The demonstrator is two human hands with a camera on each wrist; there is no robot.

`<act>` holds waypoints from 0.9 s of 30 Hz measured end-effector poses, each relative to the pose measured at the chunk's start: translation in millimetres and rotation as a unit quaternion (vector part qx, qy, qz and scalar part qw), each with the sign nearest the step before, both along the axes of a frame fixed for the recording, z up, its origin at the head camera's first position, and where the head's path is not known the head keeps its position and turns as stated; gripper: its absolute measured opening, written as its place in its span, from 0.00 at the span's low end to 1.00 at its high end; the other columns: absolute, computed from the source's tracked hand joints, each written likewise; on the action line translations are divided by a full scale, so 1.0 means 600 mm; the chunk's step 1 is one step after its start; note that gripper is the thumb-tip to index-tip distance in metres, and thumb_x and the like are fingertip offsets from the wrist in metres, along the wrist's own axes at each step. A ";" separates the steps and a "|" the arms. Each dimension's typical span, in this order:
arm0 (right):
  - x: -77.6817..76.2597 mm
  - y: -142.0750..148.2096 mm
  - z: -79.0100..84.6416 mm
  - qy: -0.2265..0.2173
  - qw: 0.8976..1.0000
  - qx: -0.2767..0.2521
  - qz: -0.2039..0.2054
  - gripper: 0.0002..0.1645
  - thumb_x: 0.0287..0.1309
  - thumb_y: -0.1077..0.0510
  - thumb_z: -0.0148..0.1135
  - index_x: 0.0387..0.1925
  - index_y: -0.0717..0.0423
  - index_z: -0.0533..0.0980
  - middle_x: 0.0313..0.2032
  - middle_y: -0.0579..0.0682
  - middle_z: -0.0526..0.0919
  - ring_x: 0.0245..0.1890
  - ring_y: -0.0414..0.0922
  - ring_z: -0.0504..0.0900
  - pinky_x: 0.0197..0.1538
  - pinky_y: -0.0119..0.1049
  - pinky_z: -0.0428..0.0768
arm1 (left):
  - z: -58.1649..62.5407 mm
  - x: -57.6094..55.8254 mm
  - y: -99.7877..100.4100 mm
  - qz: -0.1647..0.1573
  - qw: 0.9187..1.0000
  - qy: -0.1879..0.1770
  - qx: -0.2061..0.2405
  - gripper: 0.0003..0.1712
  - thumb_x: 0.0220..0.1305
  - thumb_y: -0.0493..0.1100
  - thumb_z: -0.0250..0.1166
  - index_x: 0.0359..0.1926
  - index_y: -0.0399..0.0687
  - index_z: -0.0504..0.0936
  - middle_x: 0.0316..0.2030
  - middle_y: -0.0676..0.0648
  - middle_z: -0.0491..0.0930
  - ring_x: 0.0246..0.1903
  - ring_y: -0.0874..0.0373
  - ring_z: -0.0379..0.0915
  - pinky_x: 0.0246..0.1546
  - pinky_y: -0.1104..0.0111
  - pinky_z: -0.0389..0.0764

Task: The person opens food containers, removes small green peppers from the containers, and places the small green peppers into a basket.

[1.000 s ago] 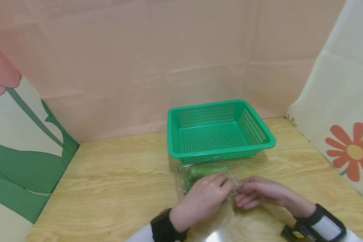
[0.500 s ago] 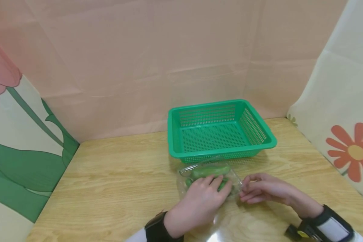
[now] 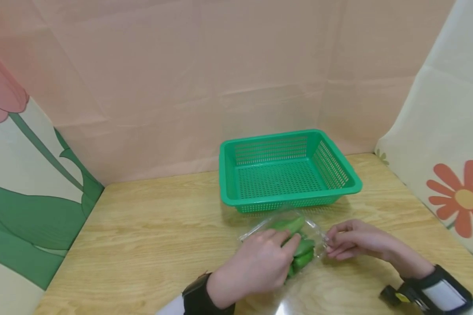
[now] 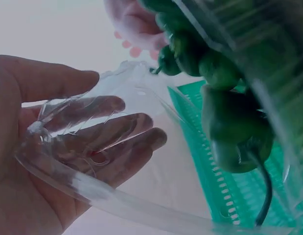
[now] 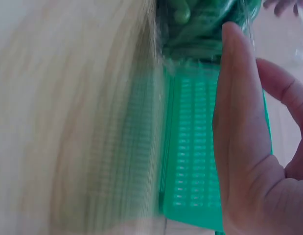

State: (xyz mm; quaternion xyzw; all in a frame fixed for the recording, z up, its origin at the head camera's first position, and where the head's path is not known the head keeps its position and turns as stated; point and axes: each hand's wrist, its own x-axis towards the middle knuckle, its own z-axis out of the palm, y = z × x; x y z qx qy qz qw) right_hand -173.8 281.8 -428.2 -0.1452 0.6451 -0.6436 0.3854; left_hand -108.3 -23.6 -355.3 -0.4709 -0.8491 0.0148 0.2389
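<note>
The left hand (image 3: 260, 262), fingers extended, rests on and partly hides a clear bag (image 3: 306, 232) of green peppers (image 3: 304, 247) before the basket (image 3: 297, 195), nearer the desk's (image 3: 161, 227) right edge. The right hand (image 3: 356, 240), loosely bent, meets the bag's end; whether it pinches cannot be told.

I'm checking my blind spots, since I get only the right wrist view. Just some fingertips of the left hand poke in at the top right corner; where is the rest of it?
Observer: In the head view, the left hand lies on the near side of the basket, its fingers over the bag.

Operator: Thanks. From here the bag's contents are mostly a green mass. Does any piece have a stem?

Observer: Yes. In the left wrist view, a large pepper has a long, dark stem pointing toward the bottom of that picture.
</note>
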 end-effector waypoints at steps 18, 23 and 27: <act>-0.013 0.013 0.007 0.038 0.996 0.082 -0.029 0.19 0.65 0.61 0.47 0.49 0.73 0.72 0.36 0.55 0.87 0.37 0.46 0.86 0.43 0.41 0.86 | 0.038 -0.010 -0.029 -0.032 0.992 -0.107 0.054 0.22 0.65 0.44 0.56 0.57 0.37 0.75 0.48 0.44 0.83 0.44 0.58 0.82 0.48 0.74 0.82; -0.013 0.009 0.013 0.041 0.996 0.075 -0.028 0.23 0.66 0.61 0.46 0.52 0.80 0.67 0.37 0.58 0.85 0.39 0.48 0.86 0.45 0.43 0.86 | 0.046 -0.017 -0.048 -0.025 0.985 -0.139 0.097 0.23 0.66 0.42 0.55 0.58 0.34 0.73 0.41 0.44 0.84 0.31 0.62 0.81 0.39 0.77 0.83; -0.013 0.006 0.015 0.026 0.998 0.053 -0.022 0.25 0.67 0.61 0.45 0.53 0.82 0.64 0.40 0.57 0.83 0.41 0.49 0.85 0.48 0.43 0.85 | 0.045 -0.022 -0.062 -0.024 0.978 -0.149 0.144 0.22 0.65 0.40 0.55 0.57 0.31 0.73 0.35 0.45 0.84 0.26 0.64 0.78 0.32 0.81 0.81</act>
